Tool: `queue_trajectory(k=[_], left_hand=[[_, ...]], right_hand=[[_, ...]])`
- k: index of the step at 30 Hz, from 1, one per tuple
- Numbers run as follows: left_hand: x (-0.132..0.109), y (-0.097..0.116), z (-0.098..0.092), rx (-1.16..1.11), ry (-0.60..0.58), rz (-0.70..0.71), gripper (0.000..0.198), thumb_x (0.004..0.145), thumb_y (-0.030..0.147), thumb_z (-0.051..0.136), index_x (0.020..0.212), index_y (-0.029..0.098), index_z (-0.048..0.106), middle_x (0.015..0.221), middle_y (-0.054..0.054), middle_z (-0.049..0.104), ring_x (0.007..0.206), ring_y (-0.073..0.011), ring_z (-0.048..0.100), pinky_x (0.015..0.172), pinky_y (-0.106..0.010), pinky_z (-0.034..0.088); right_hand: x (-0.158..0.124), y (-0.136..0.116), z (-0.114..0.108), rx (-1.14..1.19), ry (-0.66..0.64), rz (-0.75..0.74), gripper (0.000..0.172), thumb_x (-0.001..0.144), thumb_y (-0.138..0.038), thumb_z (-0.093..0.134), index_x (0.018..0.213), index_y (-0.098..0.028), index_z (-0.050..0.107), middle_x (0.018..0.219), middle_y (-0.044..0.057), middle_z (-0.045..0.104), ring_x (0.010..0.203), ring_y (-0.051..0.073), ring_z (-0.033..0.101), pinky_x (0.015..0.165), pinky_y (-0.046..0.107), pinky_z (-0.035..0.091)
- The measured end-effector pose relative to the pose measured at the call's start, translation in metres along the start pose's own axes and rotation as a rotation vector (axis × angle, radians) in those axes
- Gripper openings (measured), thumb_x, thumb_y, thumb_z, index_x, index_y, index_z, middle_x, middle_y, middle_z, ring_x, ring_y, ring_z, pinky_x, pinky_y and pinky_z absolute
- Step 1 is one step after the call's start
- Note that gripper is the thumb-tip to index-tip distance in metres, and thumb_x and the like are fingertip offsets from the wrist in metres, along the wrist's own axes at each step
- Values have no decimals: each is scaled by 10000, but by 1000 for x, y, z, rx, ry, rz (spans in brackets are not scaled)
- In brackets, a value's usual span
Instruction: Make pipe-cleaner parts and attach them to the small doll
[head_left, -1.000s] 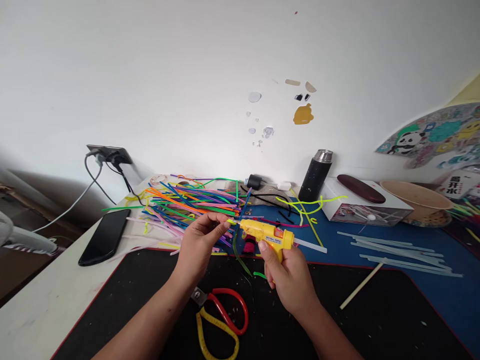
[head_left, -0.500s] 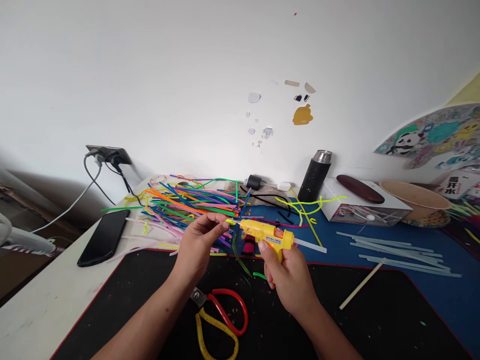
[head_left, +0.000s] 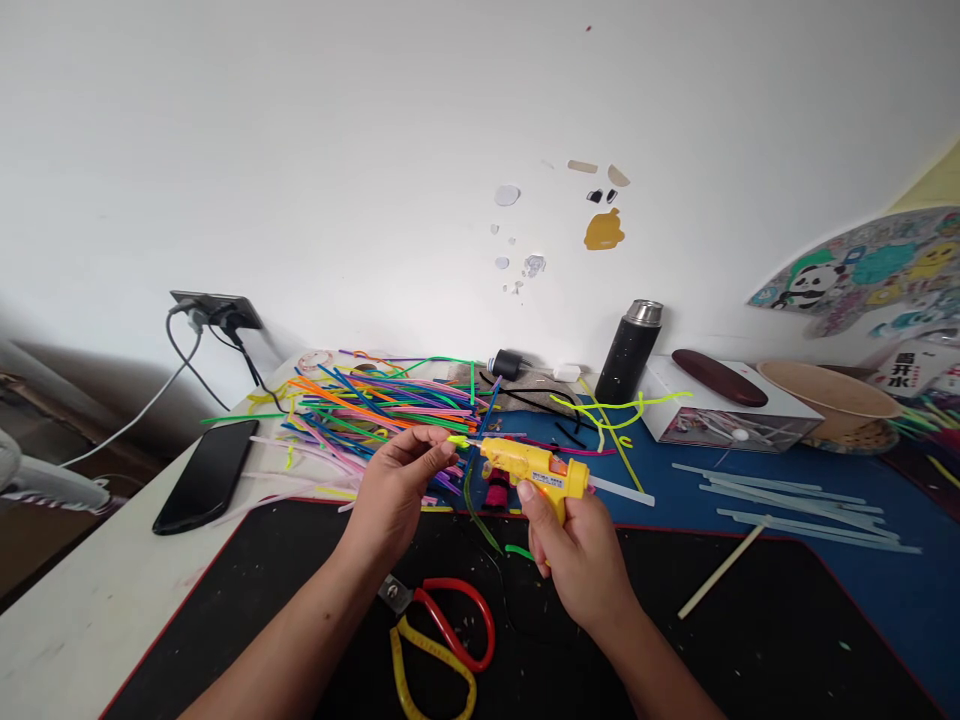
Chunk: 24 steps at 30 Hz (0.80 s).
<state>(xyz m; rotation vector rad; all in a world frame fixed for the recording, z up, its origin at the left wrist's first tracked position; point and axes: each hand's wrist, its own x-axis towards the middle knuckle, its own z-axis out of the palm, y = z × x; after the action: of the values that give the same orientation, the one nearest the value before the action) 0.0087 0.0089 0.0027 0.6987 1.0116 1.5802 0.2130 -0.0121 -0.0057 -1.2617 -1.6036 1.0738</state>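
Gluing apparently under way, result unfinished. In right hand (head_left: 574, 545): yellow glue gun (head_left: 532, 466), held roughly level, grip clamped around its handle, nozzle (head_left: 475, 442) aimed at left hand (head_left: 405, 475). In left hand: short yellow-green piece (head_left: 457, 441), up above the surface (head_left: 97, 600), right at the nozzle; grip pinched together on it, thumb against fingertips.

Done, judging by the layout: gun loaded, translucent glue stick (head_left: 624, 491) jutting from the back; piece lined up with the nozzle. Some cutting probably finished too, given green scrap (head_left: 519, 551) on black mat (head_left: 750, 650). Left over: large heap of multicoloured stems (head_left: 390, 400), apparently unused; spare sticks (head_left: 795, 500) in a loose row at right. Scissors (head_left: 454, 610) lying on the mat, in neither hand. No joined part visible at the fingertips.

Hard to make out: contact between nozzle and piece, touching or just short of it, cannot tell. Any glue bead too small to confirm. Trigger and its position hidden by right fingers. Far end of the piece lost inside left fingers. Scissor blades mostly hidden by left wrist. Pink-and-dark object (head_left: 496, 490) behind the gun, partly covered, not identifiable. Forearms (head_left: 285, 630) cut off below.
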Motion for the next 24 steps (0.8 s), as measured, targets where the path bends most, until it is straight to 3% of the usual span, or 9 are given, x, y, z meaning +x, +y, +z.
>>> queue_trajectory(k=[24], left_hand=[[-1, 0, 1, 24, -13, 4, 288, 596, 303, 996, 762, 176, 797, 755, -2, 706, 710, -126, 628, 702, -238, 525]], right_hand=[[1, 1, 0, 17, 16, 1, 652, 1003, -714, 507, 559, -239, 464, 427, -15, 472, 396, 128, 468, 434, 259, 375]])
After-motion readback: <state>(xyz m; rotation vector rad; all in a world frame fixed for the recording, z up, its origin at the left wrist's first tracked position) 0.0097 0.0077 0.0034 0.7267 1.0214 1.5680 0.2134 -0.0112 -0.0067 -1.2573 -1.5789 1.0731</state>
